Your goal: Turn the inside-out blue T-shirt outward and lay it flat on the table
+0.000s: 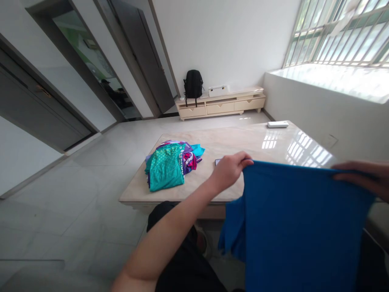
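Note:
A blue piece of clothing (304, 223), perhaps a shirt, hangs stretched between my two hands in front of the table's near edge. My left hand (231, 168) pinches its upper left corner. At the far right, my right hand (364, 174) grips the upper right part, slightly blurred and partly cut off by the frame. The top edge runs nearly straight between them, and a loose flap dangles on the left side. On the table's left part lies a pile of clothes (167, 168), with a teal patterned garment on top and purple, pink and light blue cloth beneath.
The pale stone-topped table (237, 140) carries a white oblong device (277, 124) at its far right. A phone (217, 162) lies partly behind my left hand. Against the wall stands a low cabinet (220, 107) bearing a black backpack (193, 84) and a white box (216, 91).

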A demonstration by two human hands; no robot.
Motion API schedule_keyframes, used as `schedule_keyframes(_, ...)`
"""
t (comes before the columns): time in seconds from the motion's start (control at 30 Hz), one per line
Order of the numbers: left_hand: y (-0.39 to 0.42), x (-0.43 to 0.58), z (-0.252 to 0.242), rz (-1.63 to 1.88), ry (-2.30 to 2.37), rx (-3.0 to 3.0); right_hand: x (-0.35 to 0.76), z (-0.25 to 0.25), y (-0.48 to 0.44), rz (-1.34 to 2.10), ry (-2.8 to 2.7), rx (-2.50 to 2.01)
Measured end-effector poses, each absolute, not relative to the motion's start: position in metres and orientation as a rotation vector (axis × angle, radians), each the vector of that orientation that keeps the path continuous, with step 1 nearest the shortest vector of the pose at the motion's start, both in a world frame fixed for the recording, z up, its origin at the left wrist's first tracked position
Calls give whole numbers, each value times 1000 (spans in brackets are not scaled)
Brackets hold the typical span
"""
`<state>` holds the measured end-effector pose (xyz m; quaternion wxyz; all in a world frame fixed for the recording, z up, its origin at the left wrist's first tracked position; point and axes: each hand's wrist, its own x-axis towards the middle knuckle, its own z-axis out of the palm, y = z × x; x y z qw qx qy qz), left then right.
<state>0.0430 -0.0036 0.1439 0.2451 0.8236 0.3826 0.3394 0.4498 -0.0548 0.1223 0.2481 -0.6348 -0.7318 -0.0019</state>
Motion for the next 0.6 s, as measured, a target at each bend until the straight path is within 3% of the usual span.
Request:
schedule_keyframes(0.17, 103, 61, 210, 1104, 1036, 2502, 426, 221, 35, -404, -1957, -1694)
schedule_keyframes(0.3, 173, 74, 251, 1301, 1081, 2707, 419, 261, 88, -551, -1921, -1631)
schedule_keyframes(0.43, 214, 84, 231, 1323, 1118, 2715, 423, 230, 134, -578, -1923, -1609)
schedule_keyframes(0.6, 221, 95, 129, 933, 1305, 2630, 419, 114, 162, -367, -1974, -1697)
